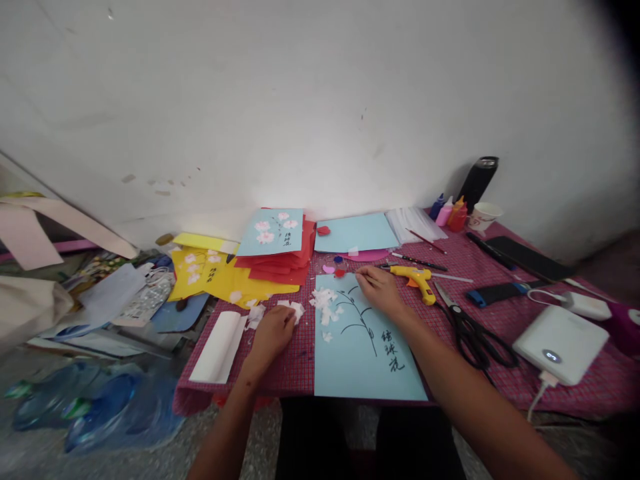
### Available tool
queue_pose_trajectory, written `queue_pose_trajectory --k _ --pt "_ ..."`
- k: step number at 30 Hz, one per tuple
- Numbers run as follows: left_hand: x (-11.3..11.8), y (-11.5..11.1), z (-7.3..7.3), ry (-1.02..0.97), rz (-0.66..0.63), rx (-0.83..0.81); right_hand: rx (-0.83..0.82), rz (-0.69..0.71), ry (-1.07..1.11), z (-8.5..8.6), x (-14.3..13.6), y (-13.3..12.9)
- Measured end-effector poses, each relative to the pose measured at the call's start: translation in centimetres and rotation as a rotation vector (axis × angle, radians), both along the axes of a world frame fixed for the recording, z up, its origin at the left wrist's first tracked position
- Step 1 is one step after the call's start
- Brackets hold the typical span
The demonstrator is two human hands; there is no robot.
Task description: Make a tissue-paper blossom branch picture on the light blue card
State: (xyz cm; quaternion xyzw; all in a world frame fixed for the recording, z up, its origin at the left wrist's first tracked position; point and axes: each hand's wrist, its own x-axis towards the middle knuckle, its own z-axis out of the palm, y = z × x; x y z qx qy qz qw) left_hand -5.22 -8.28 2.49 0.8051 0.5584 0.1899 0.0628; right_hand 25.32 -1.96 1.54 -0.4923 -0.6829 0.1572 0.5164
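A light blue sheet point(350, 373) with a drawn black branch and black characters lies in front of me. White paper pieces point(325, 303) are clustered on its upper left. My right hand point(377, 288) is over the sheet's upper right edge, fingers pinched near the paint dabs; what they hold, if anything, is too small to tell. My left hand point(276, 328) rests on the red checked cloth point(295, 367) left of the sheet, fingers curled beside white paper scraps point(256, 315). A folded white paper point(219, 348) lies farther left.
Finished flower card point(273, 232) on red sheets, yellow sheets point(235, 283) and another blue sheet point(357, 233) lie behind. To the right are a yellow glue gun point(415, 275), black scissors point(470, 327), a white power bank point(563, 343), paint bottles point(445, 212), a paper cup point(484, 217) and a black flask point(479, 181).
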Motion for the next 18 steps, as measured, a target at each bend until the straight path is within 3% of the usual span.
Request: queue_pose_trajectory --k 9,18 --pt "-0.2 0.3 -0.2 -0.077 0.117 -0.014 0.006 0.005 -0.001 0.1 0.0 -0.1" --pt "-0.8 0.4 1.1 -0.377 0.33 -0.054 0.003 0.025 -0.027 0.4 0.0 -0.3"
